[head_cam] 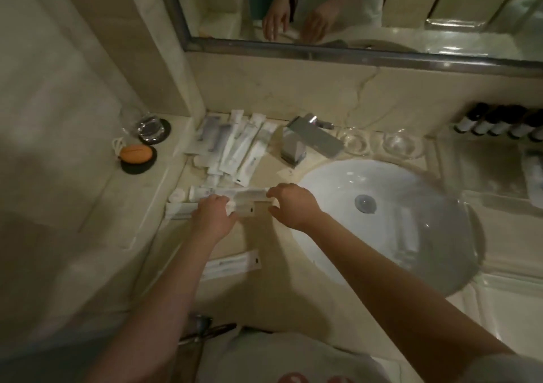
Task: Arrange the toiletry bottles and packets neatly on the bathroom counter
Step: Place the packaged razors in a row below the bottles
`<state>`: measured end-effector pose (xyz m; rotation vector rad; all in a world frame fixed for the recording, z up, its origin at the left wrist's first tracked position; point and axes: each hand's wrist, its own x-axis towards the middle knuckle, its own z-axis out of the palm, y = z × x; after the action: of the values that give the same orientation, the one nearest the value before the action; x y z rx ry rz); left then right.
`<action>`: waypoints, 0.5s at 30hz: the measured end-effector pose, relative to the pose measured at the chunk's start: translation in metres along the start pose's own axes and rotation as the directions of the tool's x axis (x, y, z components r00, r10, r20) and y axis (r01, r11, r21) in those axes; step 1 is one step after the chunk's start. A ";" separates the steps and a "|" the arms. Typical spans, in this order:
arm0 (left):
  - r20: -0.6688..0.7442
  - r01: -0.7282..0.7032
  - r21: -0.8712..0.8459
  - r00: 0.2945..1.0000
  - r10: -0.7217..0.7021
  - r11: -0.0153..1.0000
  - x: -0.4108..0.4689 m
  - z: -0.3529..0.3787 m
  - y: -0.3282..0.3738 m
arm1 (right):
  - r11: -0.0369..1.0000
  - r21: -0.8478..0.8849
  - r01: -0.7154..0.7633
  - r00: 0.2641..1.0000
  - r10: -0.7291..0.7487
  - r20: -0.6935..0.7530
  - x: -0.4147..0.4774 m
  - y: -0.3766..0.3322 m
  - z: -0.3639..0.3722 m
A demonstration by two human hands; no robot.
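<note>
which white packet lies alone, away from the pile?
The packet nearest the counter's front edge, beside the left forearm; the others cluster up by the wall and hands.

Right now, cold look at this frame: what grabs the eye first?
Both hands meet at the counter's middle, left hand and right hand gripping the ends of one white packet beside the white sink basin. Behind them, a loose fan of white packets lies left of the chrome faucet.

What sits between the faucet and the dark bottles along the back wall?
In the head view, two clear glass dishes lie on the counter between the faucet and the row of dark bottles.
</note>
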<state>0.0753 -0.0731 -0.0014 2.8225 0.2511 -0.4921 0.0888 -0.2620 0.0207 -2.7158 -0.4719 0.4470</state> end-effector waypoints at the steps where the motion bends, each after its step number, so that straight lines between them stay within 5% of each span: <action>1: 0.002 0.016 -0.017 1.000 -0.016 1.000 0.006 -0.003 -0.008 | 1.000 -0.023 0.001 1.000 0.000 0.014 0.010 -0.005 0.001; 9: -0.056 0.018 -0.087 0.998 -0.023 0.996 0.084 -0.047 -0.041 | 0.990 -0.139 0.003 0.994 0.013 0.113 0.103 -0.029 -0.008; 15: -0.144 -0.121 0.086 0.981 0.133 0.989 0.142 -0.070 -0.049 | 0.976 0.175 -0.127 0.983 0.100 0.157 0.172 -0.047 -0.008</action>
<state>0.2177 0.0114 0.0008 2.9307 0.0808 -0.2678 0.2327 -0.1583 0.0037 -2.5492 -0.2963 0.6905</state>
